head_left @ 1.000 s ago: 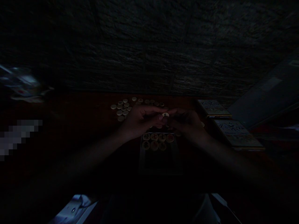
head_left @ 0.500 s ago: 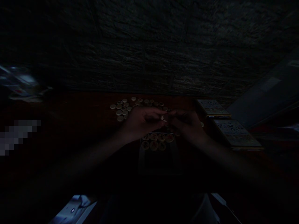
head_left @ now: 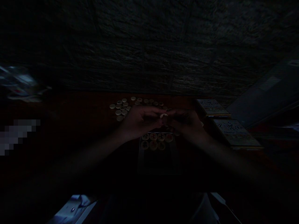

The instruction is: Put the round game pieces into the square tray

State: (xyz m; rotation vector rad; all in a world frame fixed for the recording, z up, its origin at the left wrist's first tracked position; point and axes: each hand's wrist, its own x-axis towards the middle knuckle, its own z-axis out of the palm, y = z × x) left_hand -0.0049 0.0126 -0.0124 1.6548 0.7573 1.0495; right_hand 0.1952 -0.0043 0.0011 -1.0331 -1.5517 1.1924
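A round xiangqi piece (head_left: 163, 115) is pinched at the fingertips of both hands, part of its marked face showing. My left hand (head_left: 137, 121) closes on it from the left, and my right hand (head_left: 188, 124) from the right. Just below them lies a shallow tray (head_left: 176, 160) with two rows of xiangqi pieces at its far end. Among these are a red-marked piece (head_left: 169, 137) and a black-marked piece (head_left: 145, 136). Behind my left hand, several loose xiangqi pieces (head_left: 118, 112) are scattered on the dark red table. My hands cover some of them.
Two flat boxes with large printed characters, a nearer box (head_left: 237, 133) and a farther box (head_left: 211, 106), lie to the right. A stone-patterned wall (head_left: 154, 59) rises behind the table. Clear plastic packaging (head_left: 22, 82) stands at the far left. The light is very dim.
The pinched piece has turned between my fingers, so more of its face shows. My hands stay almost in place, and the tray and loose pieces look the same.
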